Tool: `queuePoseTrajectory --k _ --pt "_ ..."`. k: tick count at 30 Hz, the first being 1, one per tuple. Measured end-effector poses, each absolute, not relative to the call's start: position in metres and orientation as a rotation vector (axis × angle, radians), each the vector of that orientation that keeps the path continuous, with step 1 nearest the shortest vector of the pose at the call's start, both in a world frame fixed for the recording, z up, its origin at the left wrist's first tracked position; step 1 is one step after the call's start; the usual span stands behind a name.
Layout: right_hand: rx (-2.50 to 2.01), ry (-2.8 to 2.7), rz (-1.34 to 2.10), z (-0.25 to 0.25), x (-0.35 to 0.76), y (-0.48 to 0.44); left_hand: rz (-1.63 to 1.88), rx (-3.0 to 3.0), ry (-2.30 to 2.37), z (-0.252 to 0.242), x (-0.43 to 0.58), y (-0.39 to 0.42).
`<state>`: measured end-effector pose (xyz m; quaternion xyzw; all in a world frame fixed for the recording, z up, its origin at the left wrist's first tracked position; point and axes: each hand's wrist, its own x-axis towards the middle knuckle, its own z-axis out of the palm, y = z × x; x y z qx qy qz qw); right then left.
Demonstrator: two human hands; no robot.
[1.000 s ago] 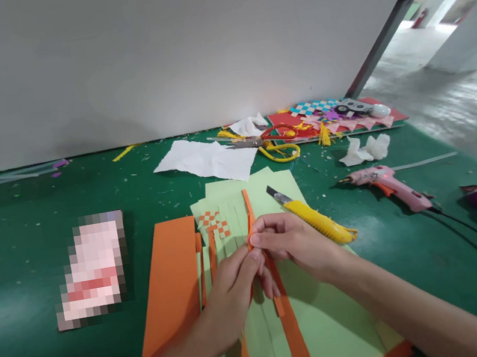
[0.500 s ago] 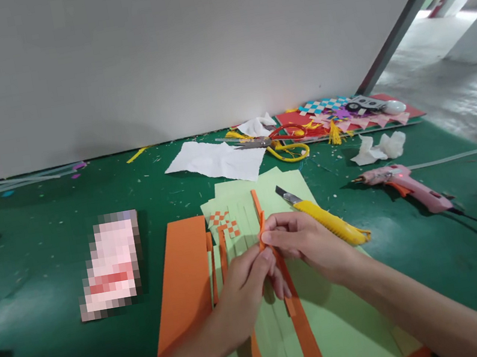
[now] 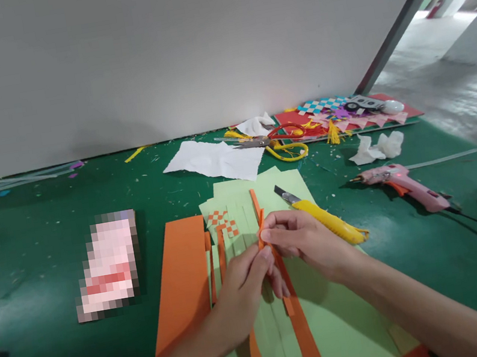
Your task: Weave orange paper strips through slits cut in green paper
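My left hand (image 3: 239, 291) and my right hand (image 3: 306, 240) meet over a light green sheet (image 3: 336, 326) cut into strips. Both pinch one narrow orange paper strip (image 3: 259, 224) that runs up across the green strips. A small patch of orange-and-green checker weave (image 3: 223, 222) lies just left of the fingers. More orange strips (image 3: 307, 344) lie on the green sheet below the hands. A wide orange sheet (image 3: 182, 279) lies to the left, touching the green one.
A yellow utility knife (image 3: 325, 222) lies right of my right hand on the green table (image 3: 31, 280). A pink glue gun (image 3: 403, 181), scissors (image 3: 277, 138), white paper (image 3: 212, 159), crumpled tissue (image 3: 377, 147) and colourful woven pieces (image 3: 337, 113) lie farther back. A blurred pink item (image 3: 106, 264) lies left.
The view has shifted a little to the left since a second ago. Both hands keep their pinch on the orange strip with hardly any movement.
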<state>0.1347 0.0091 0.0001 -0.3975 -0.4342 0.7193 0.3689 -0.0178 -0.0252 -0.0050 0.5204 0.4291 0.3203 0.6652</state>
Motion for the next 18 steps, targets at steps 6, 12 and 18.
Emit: queuePoseTrajectory --k 6,12,18 --pt "-1.022 -1.107 1.842 0.0006 0.1347 0.0097 0.7 1.225 0.982 -0.0029 -0.0176 -0.0253" --pt "-1.033 -1.093 1.843 0.0023 0.1349 0.0087 0.7 1.203 0.976 -0.0047 -0.0189 -0.0251" --pt "-1.028 -1.106 1.835 0.0005 0.1335 0.009 0.716 1.14 0.96 -0.0084 -0.019 -0.0266"
